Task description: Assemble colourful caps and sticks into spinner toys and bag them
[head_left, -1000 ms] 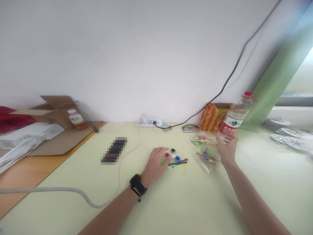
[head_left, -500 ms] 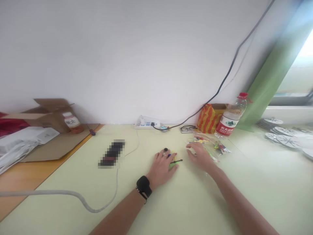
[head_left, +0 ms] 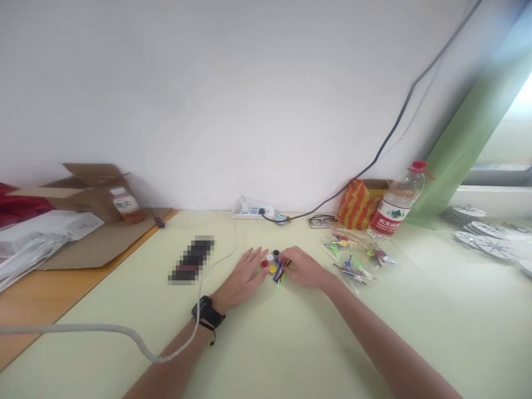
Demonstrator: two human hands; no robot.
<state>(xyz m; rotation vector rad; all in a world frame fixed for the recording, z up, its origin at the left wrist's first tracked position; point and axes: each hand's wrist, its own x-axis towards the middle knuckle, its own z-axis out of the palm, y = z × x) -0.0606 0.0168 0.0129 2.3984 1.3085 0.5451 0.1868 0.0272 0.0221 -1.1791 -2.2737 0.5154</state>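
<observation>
Head view shows the left hand [head_left: 239, 281] spread open beside loose discs [head_left: 272, 269] and the right hand [head_left: 302, 268] curled over loose sticks [head_left: 277, 275] — grip unclear — on the tabletop [head_left: 266, 343], with similar sticks already inside clear bags [head_left: 353, 271] nearby.

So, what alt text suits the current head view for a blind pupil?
A person's right hand curls over thin coloured sticks beside small round discs on a pale table, the left hand close by. Clear bags of coloured pieces lie farther right.
</observation>
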